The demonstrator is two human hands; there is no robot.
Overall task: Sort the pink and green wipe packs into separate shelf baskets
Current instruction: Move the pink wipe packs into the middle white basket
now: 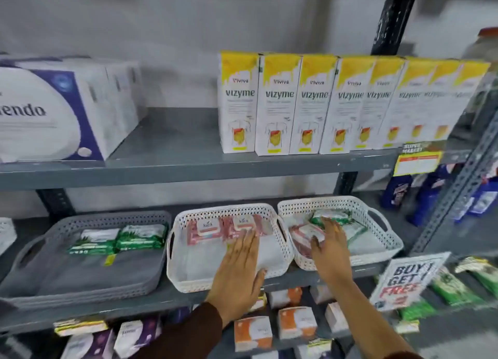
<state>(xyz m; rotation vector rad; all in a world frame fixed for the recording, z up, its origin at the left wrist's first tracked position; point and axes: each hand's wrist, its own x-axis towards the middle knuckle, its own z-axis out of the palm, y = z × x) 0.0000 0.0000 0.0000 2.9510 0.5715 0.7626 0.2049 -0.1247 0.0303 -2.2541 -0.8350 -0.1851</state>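
Three baskets stand on the middle shelf. The grey basket (32, 267) on the left holds two green wipe packs (118, 238). The middle white basket (188, 283) holds two pink wipe packs (207, 230) at its back. The right white basket (377, 253) holds a pink pack (301, 236) and green packs (334, 216). My left hand (239, 272) hovers flat and open over the middle basket, fingertips near a pink pack. My right hand (328, 245) reaches into the right basket, fingers spread over the pink pack there; I cannot tell if it grips it.
Yellow-and-white Vizyme boxes (296, 102) and white-and-purple boxes (54, 108) fill the shelf above. A "Buy 1 Get 1 Free" sign (407, 280) hangs at the right. Orange boxes (296, 322) and purple packs sit on the shelf below. A metal upright (458, 186) stands at right.
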